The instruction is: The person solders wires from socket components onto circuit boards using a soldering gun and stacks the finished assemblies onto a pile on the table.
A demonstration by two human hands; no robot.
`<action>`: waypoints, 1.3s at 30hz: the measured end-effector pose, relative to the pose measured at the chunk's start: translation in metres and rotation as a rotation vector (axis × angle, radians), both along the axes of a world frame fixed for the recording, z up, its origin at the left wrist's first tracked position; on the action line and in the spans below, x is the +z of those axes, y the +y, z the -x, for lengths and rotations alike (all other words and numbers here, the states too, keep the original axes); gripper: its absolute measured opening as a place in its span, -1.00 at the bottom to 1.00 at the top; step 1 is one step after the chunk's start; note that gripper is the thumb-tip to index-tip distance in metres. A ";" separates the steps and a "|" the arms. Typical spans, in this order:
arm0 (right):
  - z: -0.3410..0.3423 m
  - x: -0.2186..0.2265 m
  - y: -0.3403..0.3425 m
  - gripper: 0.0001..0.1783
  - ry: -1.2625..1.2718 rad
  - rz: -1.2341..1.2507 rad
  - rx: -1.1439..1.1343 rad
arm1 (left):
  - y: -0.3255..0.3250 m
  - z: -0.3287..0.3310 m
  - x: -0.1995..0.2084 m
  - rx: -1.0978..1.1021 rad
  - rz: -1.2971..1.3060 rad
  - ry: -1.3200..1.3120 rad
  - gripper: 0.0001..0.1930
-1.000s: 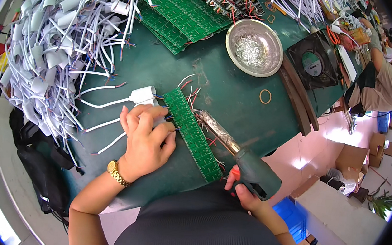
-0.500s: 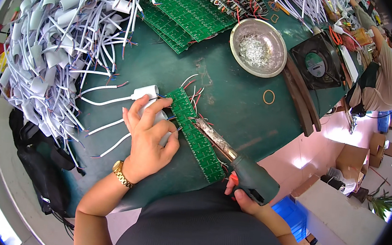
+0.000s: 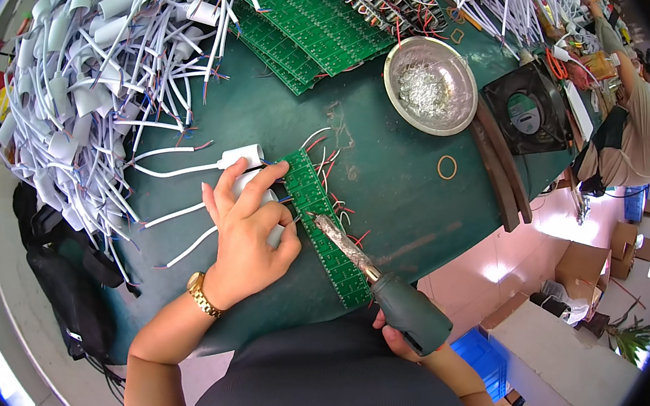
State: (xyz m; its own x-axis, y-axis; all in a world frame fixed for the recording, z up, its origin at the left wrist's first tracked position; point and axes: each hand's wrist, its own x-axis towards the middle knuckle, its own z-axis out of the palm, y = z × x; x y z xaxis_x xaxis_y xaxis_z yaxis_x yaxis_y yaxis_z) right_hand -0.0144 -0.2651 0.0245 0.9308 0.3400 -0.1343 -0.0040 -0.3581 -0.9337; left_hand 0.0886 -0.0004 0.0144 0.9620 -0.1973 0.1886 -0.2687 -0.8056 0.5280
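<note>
Green strip board [image 3: 338, 266] lies mid-desk [image 3: 407, 176], near side. White sockets [image 3: 240, 155] line its far half; near half none, far-left heap [image 3: 88, 100] loose. Right hand [image 3: 399, 341] grips soldering iron [image 3: 412, 314]; left hand [image 3: 252, 239] curled over sockets, pinch unclear.

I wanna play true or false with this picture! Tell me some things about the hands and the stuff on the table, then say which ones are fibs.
1. The right hand holds a soldering tool. True.
2. A gold watch is on the left wrist. True.
3. There's nothing in the bowl. False: silvery bits lie in the metal bowl.
4. The fan is left of the bowl. False: the black fan is to its right.
5. The narrow circuit board is green. True.
</note>
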 end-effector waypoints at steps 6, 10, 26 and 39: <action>-0.006 -0.002 0.008 -0.84 -0.142 -0.007 -0.013 | 0.001 -0.002 0.000 -0.005 0.021 0.015 -0.91; -0.006 -0.007 0.006 -0.79 -0.224 0.034 0.030 | 0.001 -0.002 0.003 -0.010 -0.008 0.015 -0.91; -0.001 0.002 0.004 -0.75 0.141 -0.308 -0.146 | 0.002 -0.004 0.003 -0.026 -0.024 0.024 -0.90; -0.034 0.003 0.041 -0.58 0.260 -0.881 -0.279 | 0.005 -0.002 -0.005 -0.034 0.015 -0.067 -0.90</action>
